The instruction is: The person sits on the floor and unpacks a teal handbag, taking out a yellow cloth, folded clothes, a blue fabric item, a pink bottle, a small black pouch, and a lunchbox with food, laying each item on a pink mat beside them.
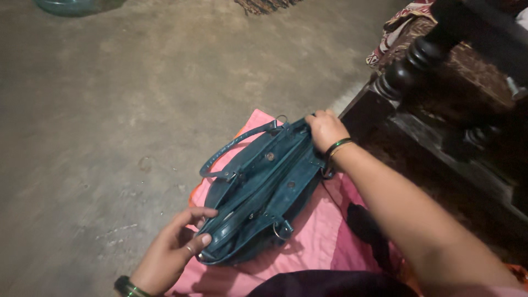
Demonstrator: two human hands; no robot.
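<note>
A dark teal handbag (pixel 264 190) with two curved handles and metal rings lies open-topped on a pink cloth (pixel 319 236) spread over the floor. My left hand (pixel 173 250) grips the bag's near end, thumb on its rim, fingers curled around the side. My right hand (pixel 325 129) clutches the far end of the bag near the zip. Bangles circle both wrists. What is inside the bag cannot be made out.
A dark carved wooden bed frame (pixel 418 77) with a turned post rises at the right, patterned bedding (pixel 399 25) on top. Bare grey concrete floor (pixel 110 110) stretches to the left. A greenish container (pixel 71 5) sits at the top left edge.
</note>
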